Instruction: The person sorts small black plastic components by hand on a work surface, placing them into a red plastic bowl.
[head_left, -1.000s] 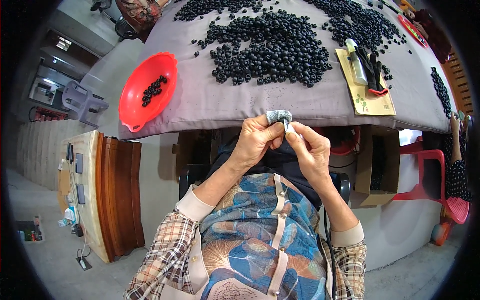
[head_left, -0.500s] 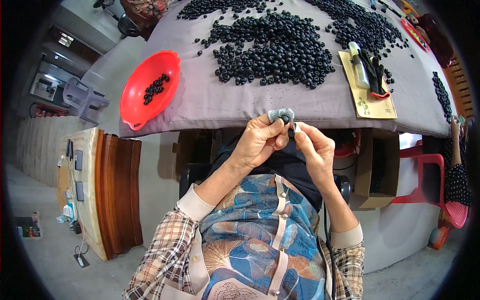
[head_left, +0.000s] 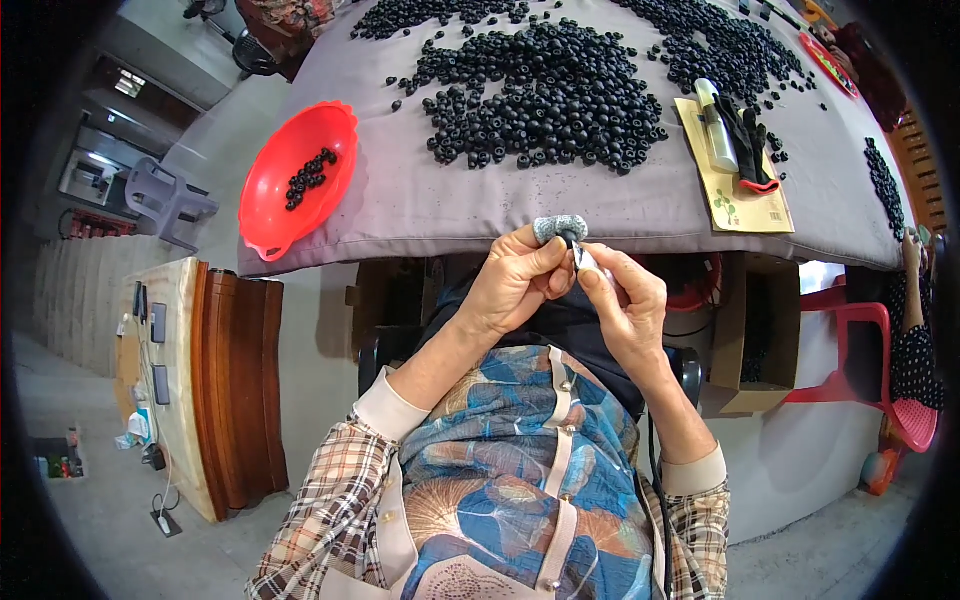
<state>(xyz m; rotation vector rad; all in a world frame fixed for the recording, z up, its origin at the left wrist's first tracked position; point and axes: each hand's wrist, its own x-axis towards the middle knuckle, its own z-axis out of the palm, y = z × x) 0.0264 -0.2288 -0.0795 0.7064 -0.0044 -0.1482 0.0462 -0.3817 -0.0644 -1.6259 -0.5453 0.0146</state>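
Note:
At the near table edge, my left hand [head_left: 518, 285] pinches a small black ring-shaped piece [head_left: 570, 236] between thumb and index finger. Grey speckled wrapping [head_left: 556, 226] covers that fingertip. Closed on a small silver blade [head_left: 579, 259], my right hand [head_left: 630, 295] brings its tip up against the black piece. The handle, if there is one, is hidden in my fingers. Beyond both hands lies a wide heap of similar black rings [head_left: 545, 100]. To the left, a red scalloped bowl [head_left: 262, 195] holds several of them.
Right of the heap, a yellowish card [head_left: 745, 210] carries a clear tube [head_left: 718, 140] and a black glove with red trim [head_left: 752, 160]. Below the table are cardboard boxes [head_left: 760, 330]. At far right, another person's arm [head_left: 911, 290] reaches the table beside a red chair [head_left: 865, 325].
My right hand has moved slightly left, carrying the blade from beside the black piece to contact at its lower edge. My left hand stays nearly still.

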